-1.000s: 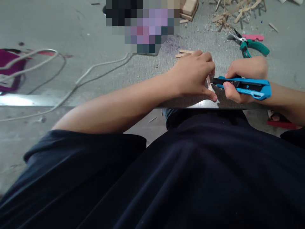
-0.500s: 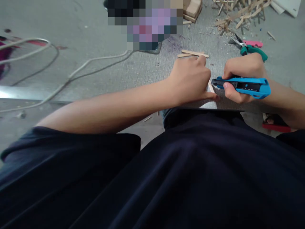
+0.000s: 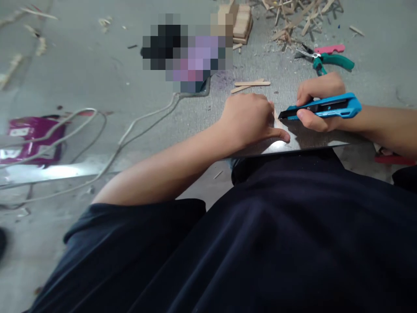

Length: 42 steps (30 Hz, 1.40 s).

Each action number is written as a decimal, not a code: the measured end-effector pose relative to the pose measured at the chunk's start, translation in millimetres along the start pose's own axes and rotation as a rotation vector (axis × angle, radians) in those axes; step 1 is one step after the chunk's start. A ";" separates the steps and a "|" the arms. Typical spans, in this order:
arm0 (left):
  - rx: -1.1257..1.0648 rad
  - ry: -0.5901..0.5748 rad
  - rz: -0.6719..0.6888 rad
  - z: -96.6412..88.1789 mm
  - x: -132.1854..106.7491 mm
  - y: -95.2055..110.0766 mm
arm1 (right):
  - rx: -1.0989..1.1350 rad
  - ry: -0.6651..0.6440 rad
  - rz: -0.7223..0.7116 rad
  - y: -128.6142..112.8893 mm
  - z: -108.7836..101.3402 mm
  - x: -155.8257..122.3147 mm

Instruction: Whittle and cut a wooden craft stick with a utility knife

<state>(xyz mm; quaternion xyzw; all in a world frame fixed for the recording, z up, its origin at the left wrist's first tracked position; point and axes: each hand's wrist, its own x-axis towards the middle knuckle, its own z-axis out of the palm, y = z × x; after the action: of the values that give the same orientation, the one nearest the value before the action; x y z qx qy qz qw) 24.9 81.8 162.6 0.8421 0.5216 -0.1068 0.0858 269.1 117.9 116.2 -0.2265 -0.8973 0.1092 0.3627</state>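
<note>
My left hand (image 3: 249, 119) is bent over the table near its front edge, curled fingers holding down a wooden craft stick (image 3: 276, 114); only a short pale piece of the stick shows beside the fingers. The thumb stretches out to the right, close to the table. In my right hand (image 3: 321, 87) is a blue and black utility knife (image 3: 335, 105), gripped between thumb and fingers. Its dark blade points left, and the tip is at the stick, just beside my left fingers. Two loose craft sticks (image 3: 252, 84) lie crossed beyond my left hand.
Green-handled pliers (image 3: 335, 60) and a pink tool (image 3: 330, 49) lie beyond my right hand. Farther back are a pile of wooden sticks (image 3: 299, 19) and stacked wood pieces (image 3: 243, 21). A white cable (image 3: 130, 128) crosses the left side, near a purple packet (image 3: 35, 139).
The view has shifted, bringing the purple packet into sight at left. The knife has tilted, its rear end angled farther away, and its tip now meets the stick. Both hands keep their holds.
</note>
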 end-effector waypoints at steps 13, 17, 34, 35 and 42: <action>-0.020 -0.012 0.020 -3.5 -3.7 -1.9 | 0.131 0.097 0.465 -22.3 6.2 8.7; -0.028 -0.012 0.001 -1.8 -2.5 -1.4 | 0.135 0.149 0.491 -22.4 7.5 8.7; -0.011 0.033 0.042 1.0 4.7 -7.1 | -0.094 -0.084 -0.016 5.6 2.8 -10.2; -0.024 0.035 0.047 2.8 5.7 -7.9 | -0.087 -0.048 -0.038 7.5 4.0 -12.0; -0.050 0.026 0.072 4.9 7.6 -10.5 | -0.052 -0.115 0.035 19.7 7.9 -13.7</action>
<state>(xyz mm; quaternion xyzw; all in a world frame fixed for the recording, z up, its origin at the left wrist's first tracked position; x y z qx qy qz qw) 18.3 91.7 155.5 0.8592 0.4947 -0.0797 0.1039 278.7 128.3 95.3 -0.2451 -0.9151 0.1050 0.3026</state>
